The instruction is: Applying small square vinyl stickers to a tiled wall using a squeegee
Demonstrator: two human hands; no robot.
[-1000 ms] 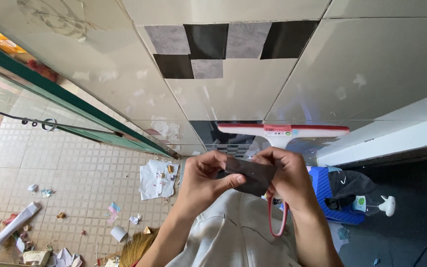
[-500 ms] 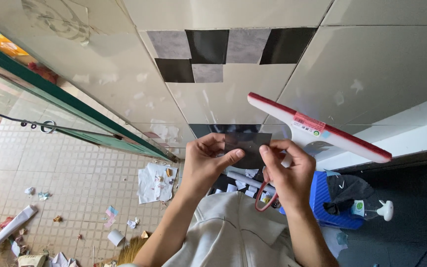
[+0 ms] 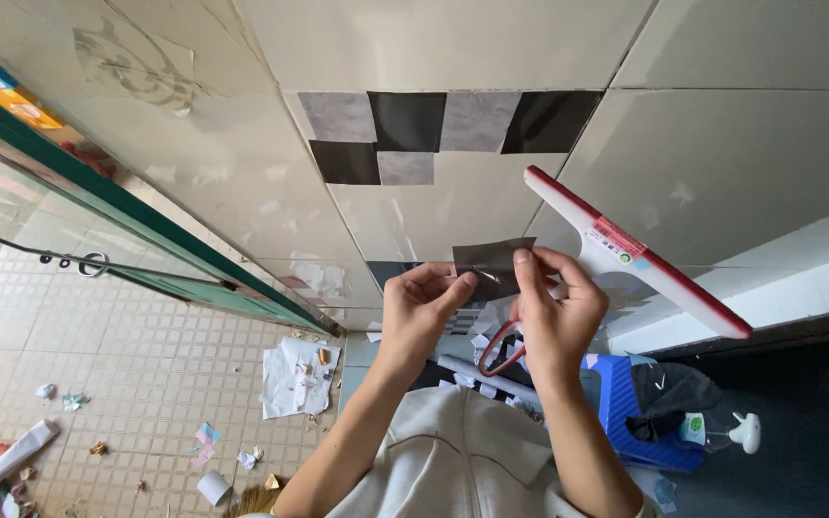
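Big pale tiled wall [image 3: 741,125] fills the view, a checker of dark film squares [image 3: 434,134] stuck on it. Red-and-white squeegee [image 3: 635,251] juts out of the right hand [image 3: 554,312], which also pinches a dark film piece [image 3: 491,264] with thumb and forefinger. Left hand [image 3: 419,307] pinches its lower edge, fingertips closed.

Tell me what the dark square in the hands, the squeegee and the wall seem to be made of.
Dark square: apparently thin film or sticker sheet, semi-glossy; it flexes between the left hand and right hand.
Squeegee: looks like white moulded plastic with a red edge strip, possibly rubber.
Wall: probably glazed ceramic tile, pale and smooth, with straight joint lines.
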